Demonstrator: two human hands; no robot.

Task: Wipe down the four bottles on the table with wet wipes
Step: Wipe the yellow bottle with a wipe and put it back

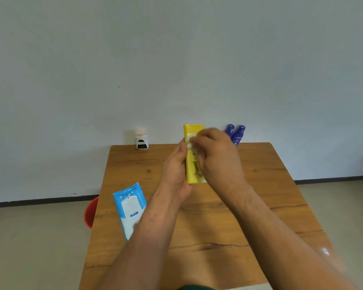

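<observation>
Bare, seemingly domestic room: a wood-grain table (260,195) stands against a plain pale wall (176,59) with dark skirting board (40,200). A red bucket (90,212) sits on the beige floor (29,248); blue toiletry bottles (239,132) and a wet wipes pack (130,206) lie on top.

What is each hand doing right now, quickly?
The left hand holds the yellow bottle.
The right hand grips a wet wipe against it.
</observation>
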